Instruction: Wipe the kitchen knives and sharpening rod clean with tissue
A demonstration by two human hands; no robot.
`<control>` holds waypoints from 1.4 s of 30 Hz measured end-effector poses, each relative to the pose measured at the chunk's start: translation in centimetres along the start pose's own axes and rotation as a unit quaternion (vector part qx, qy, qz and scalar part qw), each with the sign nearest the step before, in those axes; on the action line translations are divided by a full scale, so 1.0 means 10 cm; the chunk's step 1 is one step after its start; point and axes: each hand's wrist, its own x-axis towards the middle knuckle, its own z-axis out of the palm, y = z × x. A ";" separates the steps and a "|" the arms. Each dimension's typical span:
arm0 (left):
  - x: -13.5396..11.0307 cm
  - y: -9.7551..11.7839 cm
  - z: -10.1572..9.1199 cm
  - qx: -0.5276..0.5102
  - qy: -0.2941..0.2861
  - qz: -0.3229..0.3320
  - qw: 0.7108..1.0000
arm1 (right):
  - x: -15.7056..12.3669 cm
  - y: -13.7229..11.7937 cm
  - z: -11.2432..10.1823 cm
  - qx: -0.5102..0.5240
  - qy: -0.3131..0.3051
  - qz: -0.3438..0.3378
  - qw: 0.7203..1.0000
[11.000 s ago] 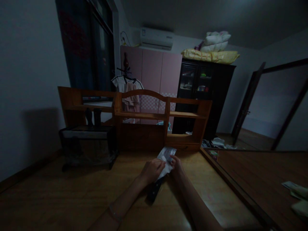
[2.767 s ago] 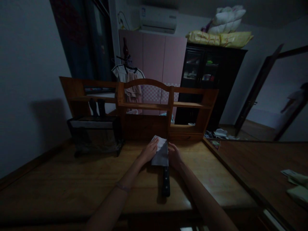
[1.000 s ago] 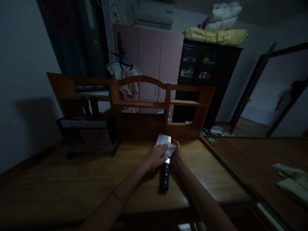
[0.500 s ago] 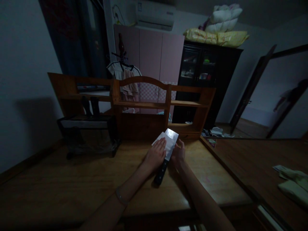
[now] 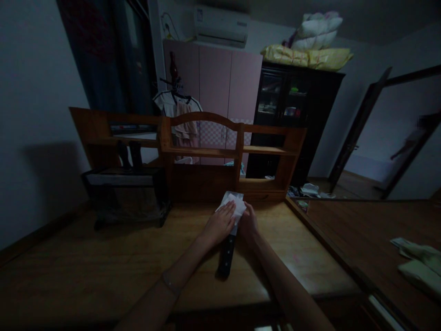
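A cleaver (image 5: 226,255) with a black riveted handle points its handle toward me over the wooden table, its wide metal blade away from me. My left hand (image 5: 220,225) presses a white tissue (image 5: 239,208) against the blade, fingers stretched and close together. At the blade's right edge is my right hand (image 5: 249,223), fingers curled against it and partly hidden behind the tissue and blade. Much of the blade is covered by the tissue and my left hand; its far end shows above them.
On the left of the wooden table (image 5: 138,262) stands a dark knife block (image 5: 124,197) with two black handles sticking up. A wooden shelf unit (image 5: 203,149) runs along the back edge. Folded cloth (image 5: 422,266) lies at the right. A person (image 5: 411,140) is beyond the doorway.
The cleaver has turned so its blade tip swung left and its handle came nearer me. The tissue and my left hand shifted across the blade, and my right hand moved slightly left.
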 end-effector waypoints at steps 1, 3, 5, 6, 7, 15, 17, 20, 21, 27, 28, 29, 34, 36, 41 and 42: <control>0.00 -0.01 0.02 0.001 0.003 -0.014 1.000 | 0.00 0.02 0.01 -0.001 -0.001 0.012 1.000; -0.02 -0.05 0.06 0.005 0.009 -0.053 0.999 | -0.01 0.05 0.02 -0.001 0.007 0.041 0.999; -0.03 -0.10 0.12 0.010 0.010 -0.094 0.995 | -0.01 0.06 0.03 0.004 0.022 0.062 0.998; -0.04 -0.12 0.14 0.011 0.010 -0.109 0.994 | -0.02 0.05 0.04 0.005 0.030 0.067 0.997; -0.05 -0.14 0.15 0.010 0.008 -0.118 0.993 | -0.03 0.05 0.05 0.005 0.037 0.069 0.997; -0.04 -0.15 0.10 -0.028 -0.016 -0.034 0.999 | -0.04 -0.07 0.04 0.022 0.090 0.022 0.995; -0.04 -0.10 0.11 -0.040 -0.023 -0.010 0.999 | -0.02 -0.09 0.00 0.033 0.097 -0.002 0.995; -0.04 -0.05 0.14 -0.053 -0.037 0.013 0.998 | 0.03 -0.09 -0.07 0.052 0.082 -0.019 0.995; -0.04 -0.04 0.14 -0.056 -0.042 0.017 0.997 | 0.04 -0.09 -0.09 0.056 0.077 -0.024 0.995; -0.03 -0.06 0.12 -0.068 -0.045 0.036 0.996 | 0.08 -0.08 -0.14 0.041 0.058 -0.036 0.997; -0.02 -0.06 0.12 -0.067 -0.042 0.034 0.996 | 0.07 -0.08 -0.13 0.035 0.053 -0.035 0.997; -0.02 -0.07 0.12 -0.065 -0.038 0.029 0.997 | 0.07 -0.08 -0.12 0.028 0.049 -0.031 0.998; -0.03 -0.11 0.19 -0.039 -0.020 -0.024 0.999 | 0.02 -0.03 -0.03 0.020 0.015 0.016 1.000; -0.04 -0.15 0.20 -0.033 -0.007 -0.049 0.998 | 0.00 -0.01 0.00 0.021 0.004 0.039 0.999; -0.05 -0.21 0.17 -0.042 0.003 -0.065 0.997 | -0.03 0.01 0.03 0.003 0.033 0.059 0.998; -0.04 -0.21 0.16 -0.046 -0.003 -0.058 0.997 | -0.02 0.00 0.02 0.005 0.046 0.049 0.998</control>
